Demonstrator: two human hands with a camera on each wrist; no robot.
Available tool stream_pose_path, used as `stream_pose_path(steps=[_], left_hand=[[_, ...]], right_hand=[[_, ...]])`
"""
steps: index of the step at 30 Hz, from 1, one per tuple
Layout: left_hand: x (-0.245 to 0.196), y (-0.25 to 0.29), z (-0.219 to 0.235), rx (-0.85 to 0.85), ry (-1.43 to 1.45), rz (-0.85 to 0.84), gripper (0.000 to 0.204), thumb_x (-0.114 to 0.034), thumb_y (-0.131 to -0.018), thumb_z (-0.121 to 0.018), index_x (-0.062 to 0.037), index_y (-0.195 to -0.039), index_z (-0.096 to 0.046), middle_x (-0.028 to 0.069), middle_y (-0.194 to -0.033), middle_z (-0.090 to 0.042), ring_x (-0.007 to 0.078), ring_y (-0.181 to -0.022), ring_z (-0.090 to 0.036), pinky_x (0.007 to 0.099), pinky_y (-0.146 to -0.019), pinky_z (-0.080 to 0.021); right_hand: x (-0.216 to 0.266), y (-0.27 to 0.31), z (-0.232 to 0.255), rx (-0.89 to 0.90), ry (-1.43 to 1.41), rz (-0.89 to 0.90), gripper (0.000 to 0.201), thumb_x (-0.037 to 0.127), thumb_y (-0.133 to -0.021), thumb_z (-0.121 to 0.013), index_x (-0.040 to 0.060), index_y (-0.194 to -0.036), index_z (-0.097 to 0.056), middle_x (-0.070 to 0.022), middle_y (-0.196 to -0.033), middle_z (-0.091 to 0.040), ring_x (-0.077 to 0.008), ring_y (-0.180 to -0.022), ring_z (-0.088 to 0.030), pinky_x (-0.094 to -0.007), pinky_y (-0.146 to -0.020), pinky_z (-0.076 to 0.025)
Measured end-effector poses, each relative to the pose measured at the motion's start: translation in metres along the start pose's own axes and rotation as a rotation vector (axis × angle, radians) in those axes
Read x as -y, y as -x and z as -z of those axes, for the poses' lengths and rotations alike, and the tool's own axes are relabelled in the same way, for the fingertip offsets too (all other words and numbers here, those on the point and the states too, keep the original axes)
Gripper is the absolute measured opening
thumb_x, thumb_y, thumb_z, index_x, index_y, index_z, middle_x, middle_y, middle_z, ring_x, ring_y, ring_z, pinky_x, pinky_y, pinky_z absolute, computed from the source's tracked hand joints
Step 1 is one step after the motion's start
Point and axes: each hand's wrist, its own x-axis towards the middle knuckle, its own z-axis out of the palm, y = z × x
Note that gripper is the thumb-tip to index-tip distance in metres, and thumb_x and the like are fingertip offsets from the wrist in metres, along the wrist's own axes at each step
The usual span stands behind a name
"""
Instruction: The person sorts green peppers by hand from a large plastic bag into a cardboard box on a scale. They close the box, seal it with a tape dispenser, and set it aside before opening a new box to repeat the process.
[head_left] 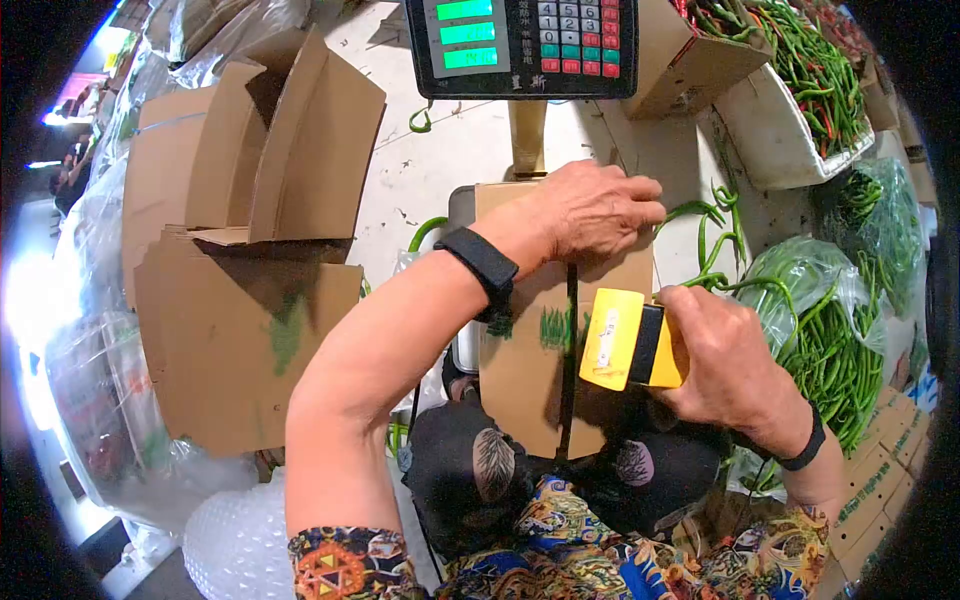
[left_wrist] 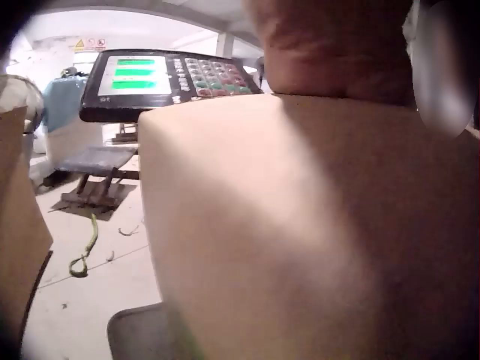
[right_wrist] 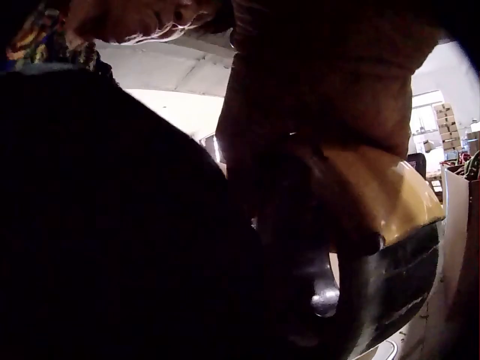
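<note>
On the carton (head_left: 540, 330) below the scale display (head_left: 522, 45), the left hand (head_left: 590, 210) presses flat-fingered, the right hand (head_left: 725, 355) clutches a yellow tape dispenser (head_left: 632, 342), with green peppers (head_left: 835, 350) crowding beside.

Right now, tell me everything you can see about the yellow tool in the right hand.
The yellow tool is a boxy handheld device, plastic by its look, with a yellow body and a black middle band. The right hand grips it from the right side, fingers curled round it. It sits tilted over the closed cardboard box, beside the dark strip down the box's middle. The left hand rests on the box's far end.
</note>
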Motion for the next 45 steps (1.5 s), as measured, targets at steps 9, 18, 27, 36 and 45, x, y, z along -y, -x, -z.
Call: stream_pose_path(steps=[9,18,27,36,45], left_hand=[[-0.002,-0.003,-0.017,-0.128,0.031,0.047,0.033,-0.018,-0.075,-0.068,-0.0147,-0.104,-0.051,0.0044,-0.099,-0.053,0.0264,-0.09,-0.059,0.0395,-0.074,-0.053],[-0.005,-0.004,-0.016,-0.177,0.007,0.035,0.028,-0.015,-0.076,-0.067,-0.0123,-0.099,-0.052,0.0046,-0.096,-0.053,0.0257,-0.087,-0.059,0.0373,-0.075,-0.052],[-0.012,-0.003,-0.007,-0.181,0.085,0.054,0.018,-0.018,-0.082,-0.063,-0.0108,-0.096,-0.053,0.0066,-0.09,-0.054,0.0279,-0.084,-0.058,0.0393,-0.073,-0.051],[-0.006,-0.012,-0.014,-0.151,0.016,-0.013,0.017,-0.02,-0.083,-0.063,-0.0109,-0.095,-0.053,0.0055,-0.091,-0.054,0.0265,-0.084,-0.058,0.0382,-0.072,-0.05],[-0.007,-0.01,-0.014,-0.16,0.055,0.004,0.019,-0.018,-0.077,-0.065,-0.0121,-0.091,-0.053,0.0049,-0.088,-0.053,0.025,-0.08,-0.056,0.0352,-0.071,-0.05]], right_hand=[[-0.035,0.021,0.006,0.082,0.128,-0.047,0.049,0.011,-0.059,-0.076,0.0033,-0.097,-0.047,-0.0156,-0.08,-0.055,-0.0359,-0.072,-0.06,-0.0441,-0.061,-0.051],[-0.082,0.054,-0.022,0.043,0.095,-0.056,0.054,0.001,-0.051,-0.071,0.001,-0.099,-0.046,-0.0169,-0.079,-0.052,-0.0383,-0.074,-0.058,-0.0441,-0.062,-0.049],[-0.114,0.053,-0.048,0.022,0.023,-0.013,0.052,0.008,-0.057,-0.074,0.0006,-0.1,-0.045,-0.0177,-0.08,-0.053,-0.0388,-0.074,-0.058,-0.0446,-0.062,-0.048],[-0.119,0.057,-0.053,-0.019,-0.009,0.01,0.049,0.017,-0.064,-0.076,-0.0005,-0.099,-0.046,-0.0185,-0.081,-0.054,-0.0388,-0.074,-0.059,-0.0441,-0.062,-0.048],[-0.127,0.05,-0.056,0.017,-0.071,0.012,0.045,0.013,-0.065,-0.072,-0.0004,-0.098,-0.046,-0.0177,-0.076,-0.052,-0.0379,-0.071,-0.058,-0.0439,-0.061,-0.047]])
